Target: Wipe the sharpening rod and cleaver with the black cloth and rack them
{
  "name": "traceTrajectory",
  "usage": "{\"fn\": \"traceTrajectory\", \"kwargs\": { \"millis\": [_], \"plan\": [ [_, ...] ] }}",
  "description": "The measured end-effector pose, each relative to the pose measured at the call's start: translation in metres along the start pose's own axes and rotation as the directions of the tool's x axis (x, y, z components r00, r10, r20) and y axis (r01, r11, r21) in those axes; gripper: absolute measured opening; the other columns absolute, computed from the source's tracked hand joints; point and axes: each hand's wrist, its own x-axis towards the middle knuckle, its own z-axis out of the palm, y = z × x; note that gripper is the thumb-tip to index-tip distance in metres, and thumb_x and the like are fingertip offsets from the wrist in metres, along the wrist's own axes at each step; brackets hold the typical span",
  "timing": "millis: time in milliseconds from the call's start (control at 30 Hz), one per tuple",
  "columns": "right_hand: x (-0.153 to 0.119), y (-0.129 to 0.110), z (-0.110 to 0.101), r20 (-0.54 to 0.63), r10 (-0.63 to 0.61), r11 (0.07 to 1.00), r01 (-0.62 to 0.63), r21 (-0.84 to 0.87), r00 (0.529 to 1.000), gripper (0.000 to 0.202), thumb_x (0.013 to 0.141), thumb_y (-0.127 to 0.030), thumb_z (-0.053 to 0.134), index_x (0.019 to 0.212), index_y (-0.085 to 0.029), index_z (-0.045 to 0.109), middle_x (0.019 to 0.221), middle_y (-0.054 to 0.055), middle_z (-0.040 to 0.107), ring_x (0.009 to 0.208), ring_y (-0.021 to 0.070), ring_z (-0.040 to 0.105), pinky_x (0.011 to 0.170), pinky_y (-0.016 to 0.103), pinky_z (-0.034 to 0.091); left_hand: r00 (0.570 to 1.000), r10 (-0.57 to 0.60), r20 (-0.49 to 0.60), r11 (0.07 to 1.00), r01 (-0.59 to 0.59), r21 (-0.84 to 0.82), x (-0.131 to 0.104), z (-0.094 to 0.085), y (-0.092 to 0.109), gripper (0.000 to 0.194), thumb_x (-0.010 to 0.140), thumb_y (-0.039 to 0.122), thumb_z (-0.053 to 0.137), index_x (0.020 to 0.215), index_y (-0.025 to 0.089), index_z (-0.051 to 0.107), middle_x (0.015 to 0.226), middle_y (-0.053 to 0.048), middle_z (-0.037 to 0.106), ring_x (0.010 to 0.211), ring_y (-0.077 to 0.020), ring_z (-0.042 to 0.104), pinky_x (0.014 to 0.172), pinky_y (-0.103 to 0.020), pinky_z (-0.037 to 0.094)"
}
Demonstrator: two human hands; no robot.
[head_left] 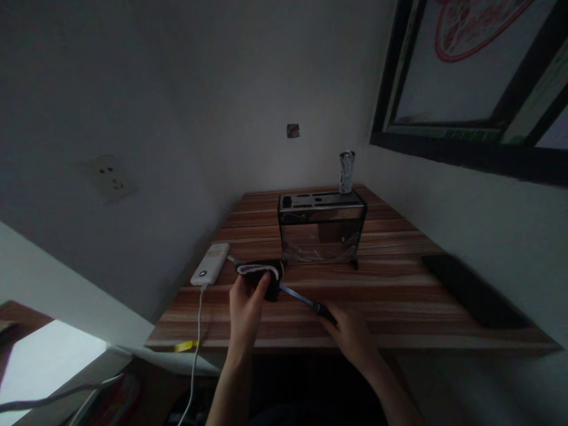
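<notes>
My left hand (247,302) is closed on a dark folded cloth (271,289) with a pale edge, its thumb pressed on top. My right hand (344,325) grips the black handle of a screwdriver-like tool (298,296). The tool's metal shaft points left, and its far end meets the cloth, where the tip is hidden. Both hands are above the front part of the wood-grain table (377,299). Just behind them stands a black-framed holder (319,241) with clear sides and slots in its top.
A white power bank (211,264) with a white cable (197,337) lies at the left. A foil-like cylinder (347,172) stands on the holder's right end. At the right lies a flat black object (473,290). Yellow tape (184,346) marks the front edge. Walls enclose the back and sides.
</notes>
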Motion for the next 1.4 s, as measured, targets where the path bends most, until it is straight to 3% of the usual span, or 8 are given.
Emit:
{"fn": "traceTrajectory", "kwargs": {
  "millis": [233,567,833,1000,1400],
  "plan": [
    [0.0,0.002,0.002,-0.018,-0.024,1.0,0.025,0.017,1.0,0.015,0.081,-0.024,0.052,0.092,-0.022,0.062,0.082,0.005,0.069,0.075,0.0217,0.065,0.064,0.028,0.046,0.977,0.074,-0.199,0.995,-0.085,-0.048,0.026,-0.014,0.029,0.034,0.063,0.038,0.067,0.084,0.012,0.06,0.076,-0.004,0.065,0.065,-0.0159,0.062,0.057,-0.026,0.052],
    [0.0,0.0,0.0,0.008,-0.019,1.0,0.019,-0.017,1.0,0.013,0.08,-0.023,0.053,0.089,-0.02,0.062,0.083,0.005,0.069,0.075,0.0224,0.065,0.064,0.029,0.046,0.946,0.177,-0.27,0.98,-0.194,-0.037,0.038,-0.031,0.027,0.029,0.066,0.034,0.065,0.085,0.013,0.063,0.079,-0.002,0.065,0.065,-0.0128,0.06,0.064,-0.025,0.052],
    [-0.001,0.005,0.001,-0.026,-0.022,1.0,0.022,0.004,0.999,0.016,0.081,-0.023,0.052,0.093,-0.02,0.062,0.085,0.006,0.069,0.076,0.0219,0.065,0.066,0.03,0.047,0.963,0.096,-0.253,0.991,-0.117,-0.071,0.031,-0.02,0.036,0.035,0.064,0.038,0.066,0.087,0.012,0.062,0.08,-0.004,0.065,0.069,-0.0151,0.061,0.058,-0.023,0.05],
    [0.0,0.006,0.002,-0.036,-0.032,0.998,0.03,-0.046,0.999,0.018,0.078,-0.02,0.054,0.095,-0.02,0.062,0.087,0.007,0.068,0.078,0.0228,0.064,0.067,0.031,0.047,0.963,0.067,-0.263,0.992,-0.093,-0.087,0.026,-0.015,0.033,0.036,0.064,0.038,0.066,0.087,0.011,0.062,0.081,-0.004,0.066,0.075,-0.0161,0.061,0.064,-0.023,0.048],
    [-0.001,0.01,0.006,-0.032,-0.031,0.999,0.029,-0.036,0.999,0.02,0.079,-0.021,0.053,0.097,-0.02,0.061,0.09,0.008,0.068,0.08,0.023,0.064,0.069,0.032,0.048,0.998,-0.02,-0.064,0.997,0.016,-0.07,-0.002,0.005,0.01,0.032,0.065,0.036,0.066,0.085,0.012,0.063,0.082,-0.005,0.068,0.075,-0.0175,0.063,0.063,-0.024,0.05]
  ]
}}
